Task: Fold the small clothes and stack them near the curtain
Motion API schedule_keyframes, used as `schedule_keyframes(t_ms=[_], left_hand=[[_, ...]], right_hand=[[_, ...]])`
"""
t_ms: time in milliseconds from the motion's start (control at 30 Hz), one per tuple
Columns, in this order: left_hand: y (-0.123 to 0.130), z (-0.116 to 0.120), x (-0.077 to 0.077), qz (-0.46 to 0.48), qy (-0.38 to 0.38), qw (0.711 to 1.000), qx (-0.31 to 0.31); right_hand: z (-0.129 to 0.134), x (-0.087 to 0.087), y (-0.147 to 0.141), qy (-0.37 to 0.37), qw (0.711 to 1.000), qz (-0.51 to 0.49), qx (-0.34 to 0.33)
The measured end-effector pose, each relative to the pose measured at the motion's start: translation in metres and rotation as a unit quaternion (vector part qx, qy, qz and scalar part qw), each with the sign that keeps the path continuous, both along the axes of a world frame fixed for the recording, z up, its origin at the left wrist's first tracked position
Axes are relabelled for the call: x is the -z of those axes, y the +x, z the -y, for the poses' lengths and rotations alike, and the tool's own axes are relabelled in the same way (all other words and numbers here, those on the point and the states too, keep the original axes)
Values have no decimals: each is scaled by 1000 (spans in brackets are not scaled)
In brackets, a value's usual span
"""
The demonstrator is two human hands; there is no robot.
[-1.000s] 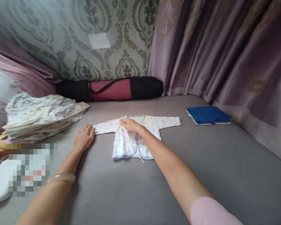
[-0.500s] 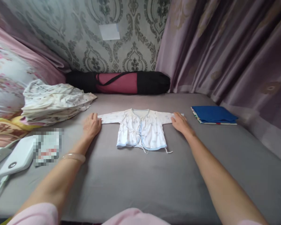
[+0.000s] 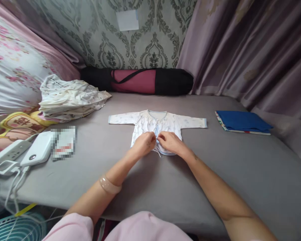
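Observation:
A white baby shirt (image 3: 163, 124) with pale blue trim lies flat on the grey bed, its sleeves spread out to both sides. Over its front opening, my left hand (image 3: 146, 143) is closed in a pinch at the blue edging. My right hand (image 3: 171, 142) pinches right beside it, the fingertips of both nearly meeting. The cloth or tie strings between the fingers are mostly hidden. Thin white tie ends (image 3: 158, 151) hang out below my hands. Parts of the shirt's lower half are covered by my hands.
Crumpled light clothes (image 3: 72, 98) are heaped at the left. Nearer are a white power bank (image 3: 40, 147), a power strip (image 3: 11, 155) with cables and a blurred packet (image 3: 64, 143). A folded blue cloth (image 3: 242, 120) lies right. Along the wall rests a black and maroon roll bag (image 3: 135, 81).
Both hands have left the sleeve ends and come inward to the shirt's front, their fingers now pinched together. The view has tilted down a little, showing a teal fan at the lower left.

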State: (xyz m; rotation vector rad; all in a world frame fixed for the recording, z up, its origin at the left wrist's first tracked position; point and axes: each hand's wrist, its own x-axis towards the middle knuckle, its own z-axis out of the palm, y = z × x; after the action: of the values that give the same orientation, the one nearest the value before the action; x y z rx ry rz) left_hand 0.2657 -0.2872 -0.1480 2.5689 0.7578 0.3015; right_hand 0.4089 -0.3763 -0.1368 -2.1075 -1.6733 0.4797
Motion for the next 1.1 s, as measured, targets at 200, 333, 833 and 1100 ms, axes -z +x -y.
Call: schedule_keyframes(t_ms=[200,333,833,1100], left_hand=[[-13,8,16,22,90,995,-33],[-15,10,18,37,106,993,-44],[-14,12,12,33,32,999,0],[-16,12,19,50,14,998,-21]], right_hand=[[9,10,-4,-22,999,46,3],[12,10,-7,-30,997,75,4],[19,7,-20,-36,993,113,7],[18,7,-28,-56,988,141,17]])
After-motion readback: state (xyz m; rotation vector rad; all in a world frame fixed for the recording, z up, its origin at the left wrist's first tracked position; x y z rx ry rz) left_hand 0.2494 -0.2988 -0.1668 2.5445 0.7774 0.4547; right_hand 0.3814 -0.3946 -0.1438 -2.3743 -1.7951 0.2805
